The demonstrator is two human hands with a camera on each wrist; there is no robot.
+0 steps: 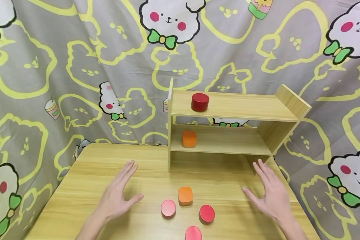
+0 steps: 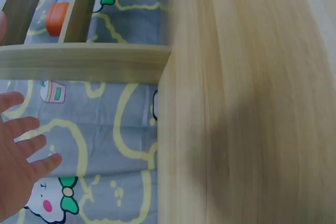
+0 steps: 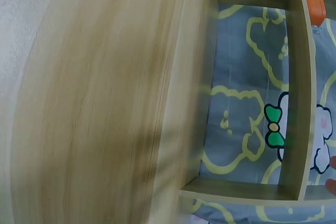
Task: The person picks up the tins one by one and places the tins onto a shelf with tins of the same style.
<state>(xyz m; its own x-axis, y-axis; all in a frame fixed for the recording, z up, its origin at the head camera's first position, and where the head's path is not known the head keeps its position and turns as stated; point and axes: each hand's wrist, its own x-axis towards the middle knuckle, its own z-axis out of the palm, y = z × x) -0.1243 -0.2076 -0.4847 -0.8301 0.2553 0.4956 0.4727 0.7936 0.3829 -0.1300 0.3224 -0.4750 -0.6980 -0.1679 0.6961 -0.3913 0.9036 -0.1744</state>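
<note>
My left hand (image 1: 116, 196) hovers over the left of the table, fingers straight and thumb spread, holding nothing. On the right, my right hand (image 1: 271, 196) is held the same way near the shelf's right foot. Between them lie an orange rounded-square block (image 1: 185, 196), a pink round block (image 1: 168, 209), a red round block (image 1: 207, 214) and another pinkish-red round block (image 1: 193, 233) cut by the frame's lower edge. A dark red round block (image 1: 200, 102) sits on the shelf's top board, and an orange block (image 1: 189, 139) stands on the middle board, both toward the left.
A wooden two-board shelf (image 1: 234, 143) stands at the back right of the wooden table (image 1: 108, 160). Its left side panel (image 1: 169, 133) rises above the top board. A patterned grey curtain (image 1: 78, 60) hangs behind and around the table.
</note>
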